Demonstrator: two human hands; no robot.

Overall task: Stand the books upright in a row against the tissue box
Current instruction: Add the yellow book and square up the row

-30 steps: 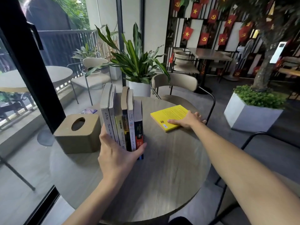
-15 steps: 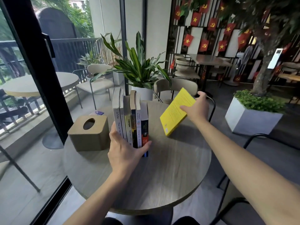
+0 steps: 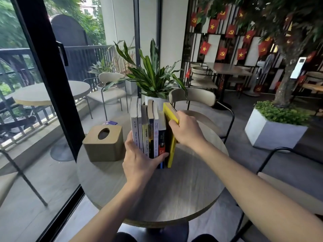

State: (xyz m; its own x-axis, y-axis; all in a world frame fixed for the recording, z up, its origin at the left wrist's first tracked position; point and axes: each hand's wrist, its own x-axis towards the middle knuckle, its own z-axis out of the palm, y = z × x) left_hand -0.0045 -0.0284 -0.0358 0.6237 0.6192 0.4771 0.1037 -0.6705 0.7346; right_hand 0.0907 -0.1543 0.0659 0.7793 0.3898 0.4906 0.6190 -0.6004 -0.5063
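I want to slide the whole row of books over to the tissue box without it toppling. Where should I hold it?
Clamp the row of books from its two ends, low down: left hand flat on the outer white cover, right hand on the yellow book. The books are tall, thin and only standing loose, so squeezing inward probably keeps them together as they slide toward the tissue box.
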